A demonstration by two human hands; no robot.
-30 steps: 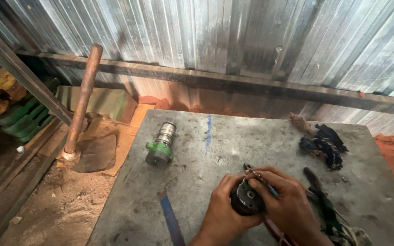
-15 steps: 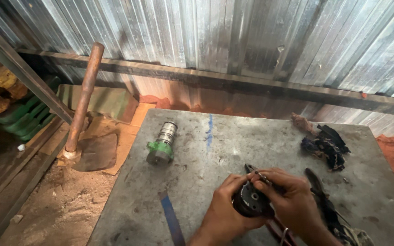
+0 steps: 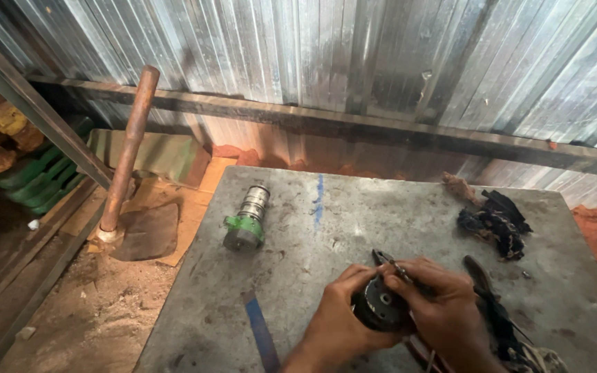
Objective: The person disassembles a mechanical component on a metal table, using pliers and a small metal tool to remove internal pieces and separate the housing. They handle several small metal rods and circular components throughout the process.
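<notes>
On the grey bench [image 3: 395,214], the left hand [image 3: 336,324] clamps its grip round a dark round part [image 3: 379,309] near the front edge; the right hand [image 3: 443,311] pinches pliers [image 3: 390,261] at its top, seemingly mid-fitting, which calls for steady holding

We count two hands: left hand [image 3: 336,324] and right hand [image 3: 443,318]. Between them, one dark round part [image 3: 379,309] and one thin metal tool [image 3: 390,262]. On the one grey table [image 3: 381,214] we log one green-based cylinder [image 3: 247,219], one dark rag [image 3: 495,224] and one blue strip [image 3: 260,335]. On the ground, one shovel [image 3: 129,173]. Behind, one corrugated metal wall [image 3: 312,55].
</notes>
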